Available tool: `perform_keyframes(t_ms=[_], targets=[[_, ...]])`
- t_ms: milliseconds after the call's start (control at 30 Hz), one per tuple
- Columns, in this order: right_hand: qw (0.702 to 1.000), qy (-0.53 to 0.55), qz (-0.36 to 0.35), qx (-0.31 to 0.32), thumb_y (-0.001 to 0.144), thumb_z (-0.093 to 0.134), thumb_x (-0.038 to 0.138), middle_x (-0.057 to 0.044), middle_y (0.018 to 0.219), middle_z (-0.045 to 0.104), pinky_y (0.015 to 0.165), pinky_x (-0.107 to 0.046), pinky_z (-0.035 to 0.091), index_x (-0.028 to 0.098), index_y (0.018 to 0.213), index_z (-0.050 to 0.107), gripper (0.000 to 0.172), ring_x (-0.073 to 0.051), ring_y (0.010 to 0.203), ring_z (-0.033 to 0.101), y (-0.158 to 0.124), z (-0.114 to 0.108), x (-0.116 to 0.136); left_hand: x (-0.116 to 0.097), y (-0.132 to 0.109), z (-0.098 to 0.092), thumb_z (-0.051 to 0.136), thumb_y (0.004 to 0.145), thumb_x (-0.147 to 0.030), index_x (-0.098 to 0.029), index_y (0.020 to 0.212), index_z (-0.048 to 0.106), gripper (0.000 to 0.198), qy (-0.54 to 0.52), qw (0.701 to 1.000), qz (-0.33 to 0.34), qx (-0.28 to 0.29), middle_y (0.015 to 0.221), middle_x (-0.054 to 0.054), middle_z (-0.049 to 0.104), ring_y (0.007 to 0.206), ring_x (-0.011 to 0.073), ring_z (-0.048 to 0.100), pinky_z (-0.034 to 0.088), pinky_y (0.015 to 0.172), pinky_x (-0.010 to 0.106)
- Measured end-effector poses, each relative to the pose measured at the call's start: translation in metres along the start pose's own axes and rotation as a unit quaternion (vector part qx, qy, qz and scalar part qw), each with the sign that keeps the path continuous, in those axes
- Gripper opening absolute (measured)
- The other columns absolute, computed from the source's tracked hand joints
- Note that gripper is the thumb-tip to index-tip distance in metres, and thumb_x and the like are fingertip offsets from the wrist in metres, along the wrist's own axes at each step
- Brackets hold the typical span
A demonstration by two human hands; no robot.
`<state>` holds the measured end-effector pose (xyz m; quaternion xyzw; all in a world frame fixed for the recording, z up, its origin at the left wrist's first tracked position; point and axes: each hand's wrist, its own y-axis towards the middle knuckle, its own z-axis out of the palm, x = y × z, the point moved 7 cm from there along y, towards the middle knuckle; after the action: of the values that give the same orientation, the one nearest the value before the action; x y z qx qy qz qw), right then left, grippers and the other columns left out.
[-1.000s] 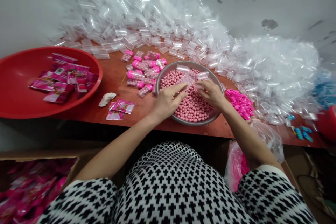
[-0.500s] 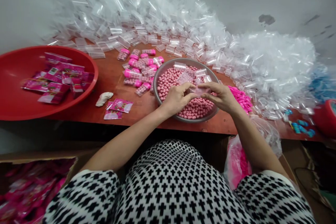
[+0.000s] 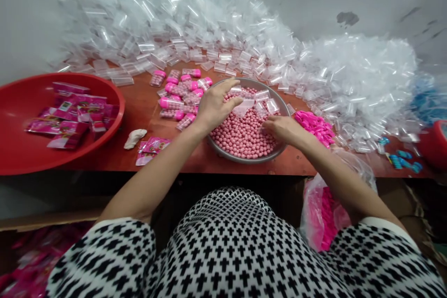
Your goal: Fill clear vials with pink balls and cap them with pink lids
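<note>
your left hand (image 3: 217,104) has fingers spread, i cannot tell your right hand's (image 3: 283,129) grip, and clear tubes (image 3: 262,96) block some pink balls (image 3: 240,135) near pink caps (image 3: 314,126).

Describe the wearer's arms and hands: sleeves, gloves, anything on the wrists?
Left hand and right hand are both bare: no gloves, and no watch or bracelet visible on the wrists. Forearms are uncovered. Short sleeves, white with a repeating black cross-shaped pattern, matching the top; plain white cuff edging. No cables or markings visible on either arm.
</note>
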<state>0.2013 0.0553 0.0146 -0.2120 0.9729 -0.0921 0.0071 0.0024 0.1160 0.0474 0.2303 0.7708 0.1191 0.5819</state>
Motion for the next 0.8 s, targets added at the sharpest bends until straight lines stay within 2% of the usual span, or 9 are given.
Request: perform_keyframes(t_ms=[67,133,200,267,367,400,467,567,800], targets=[[0.998,0.043,-0.025,0.028,0.091,0.052,0.008,-0.016,0.1,0.074,0.078,-0.033,0.05,0.012,0.099,0.075,0.025,-0.025,0.09,0.071,0.015,0.011,0.02,0.0,-0.002,0.006,0.076,0.077,-0.022,-0.02,0.118,0.074,0.041,0.013,1.0,0.001,0.004,0.129,0.007,0.072,0.124,0.0278,0.064,0.047,0.112,0.043],[0.987,0.159,-0.032,0.012,0.088,0.053,0.006,-0.013,0.103,0.075,0.088,-0.035,0.05,0.013,0.101,0.073,0.025,-0.024,0.097,0.069,0.023,0.013,0.029,0.0,-0.013,0.006,0.07,0.083,-0.026,-0.018,0.12,0.074,0.038,0.01,1.0,-0.018,0.016,0.124,0.009,0.074,0.116,0.0262,0.069,0.053,0.106,0.041],[0.946,0.322,-0.021,-0.017,0.087,0.06,0.013,-0.008,0.102,0.073,0.092,-0.038,0.052,0.015,0.1,0.069,0.017,-0.023,0.097,0.068,0.023,0.012,0.026,-0.003,-0.028,0.003,0.065,0.086,-0.026,-0.016,0.119,0.074,0.035,0.004,0.999,-0.036,0.02,0.119,0.009,0.076,0.107,0.024,0.073,0.057,0.097,0.037],[0.865,0.502,-0.009,-0.027,0.085,0.069,0.026,-0.003,0.098,0.07,0.089,-0.039,0.055,0.019,0.098,0.065,0.015,-0.02,0.091,0.068,0.018,0.012,0.019,-0.008,-0.042,0.002,0.063,0.087,-0.025,-0.016,0.117,0.074,0.033,0.0,0.999,-0.045,0.022,0.118,0.009,0.077,0.105,0.0225,0.073,0.058,0.094,0.035],[0.715,0.699,0.001,-0.024,0.077,0.081,0.037,0.001,0.094,0.067,0.084,-0.035,0.059,0.022,0.096,0.061,0.031,-0.015,0.083,0.068,0.009,0.015,0.016,-0.015,-0.055,0.011,0.066,0.085,-0.026,-0.015,0.115,0.074,0.034,-0.019,0.997,-0.064,0.047,0.117,0.009,0.077,0.103,0.0226,0.073,0.059,0.09,0.034],[0.679,0.733,0.004,-0.033,0.074,0.085,0.039,0.002,0.092,0.068,0.083,-0.033,0.059,0.022,0.096,0.062,0.036,-0.014,0.081,0.068,0.007,0.014,0.017,-0.017,-0.058,0.017,0.068,0.083,-0.028,-0.015,0.115,0.074,0.035,-0.03,0.995,-0.071,0.062,0.115,0.009,0.077,0.102,0.0229,0.074,0.059,0.089,0.034],[0.642,0.764,0.004,-0.069,0.068,0.09,0.039,0.002,0.088,0.068,0.081,-0.027,0.058,0.021,0.094,0.064,0.04,-0.011,0.08,0.067,0.004,0.011,0.019,-0.02,-0.06,0.027,0.072,0.081,-0.03,-0.017,0.113,0.075,0.034,-0.055,0.992,-0.079,0.082,0.111,0.008,0.078,0.1,0.0227,0.073,0.058,0.088,0.033],[0.644,0.756,0.003,-0.121,0.064,0.093,0.038,0.003,0.083,0.068,0.078,-0.023,0.056,0.02,0.088,0.065,0.041,-0.01,0.078,0.066,0.001,0.005,0.022,-0.02,-0.06,0.038,0.071,0.082,-0.031,-0.018,0.103,0.076,0.025,-0.097,0.988,-0.085,0.079,0.103,0.005,0.079,0.097,0.0215,0.073,0.056,0.091,0.033],[0.741,0.655,-0.032,-0.146,0.073,0.086,0.047,0.0,0.085,0.069,0.07,-0.027,0.055,0.02,0.094,0.063,0.04,-0.014,0.077,0.065,-0.007,-0.005,0.017,-0.002,-0.064,0.053,0.073,0.078,-0.036,-0.015,0.1,0.075,0.031,-0.227,0.955,-0.163,0.1,0.094,0.006,0.078,0.083,0.0198,0.072,0.06,0.076,0.032]])
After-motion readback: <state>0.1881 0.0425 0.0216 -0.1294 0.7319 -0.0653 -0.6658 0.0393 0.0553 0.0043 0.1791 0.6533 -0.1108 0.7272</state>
